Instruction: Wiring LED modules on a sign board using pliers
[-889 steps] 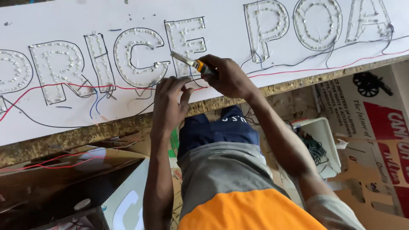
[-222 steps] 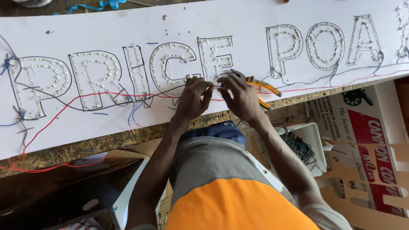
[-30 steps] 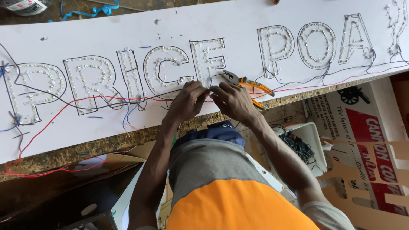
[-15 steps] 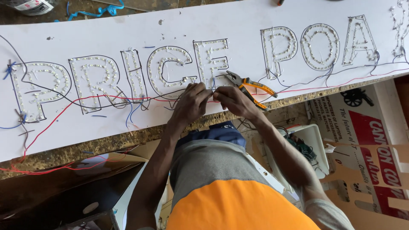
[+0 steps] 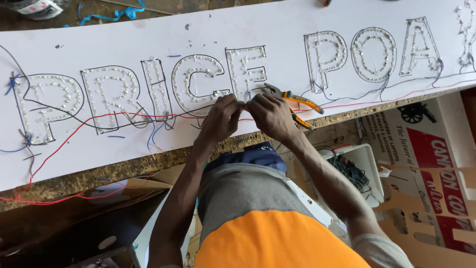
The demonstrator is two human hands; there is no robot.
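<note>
The fingertips of both hands meet in one spot, pinched together on the thin wires (image 5: 246,105) just below the last letter of the first word on the white board (image 5: 148,34). The left hand (image 5: 221,119) curls its thumb and fingers inward onto that point, and the right hand (image 5: 270,115) does the same from the other side, so the two touch at the tips. Which strand each hand grips is too small to tell. Just beside the right hand lies a pair of pliers (image 5: 292,101) with orange and black handles, partly behind the knuckles, resting on the board. A red wire (image 5: 94,126) runs along under the letters to the pinch point and on to the right, with black wires tracing the letter outlines and short blue wires (image 5: 151,136) hanging below them. The letters are filled with rows of small pale lights (image 5: 196,82). The board lies on a rough chipboard bench (image 5: 124,166). Below the bench edge stands a white box (image 5: 364,168) holding tangled wires
</note>
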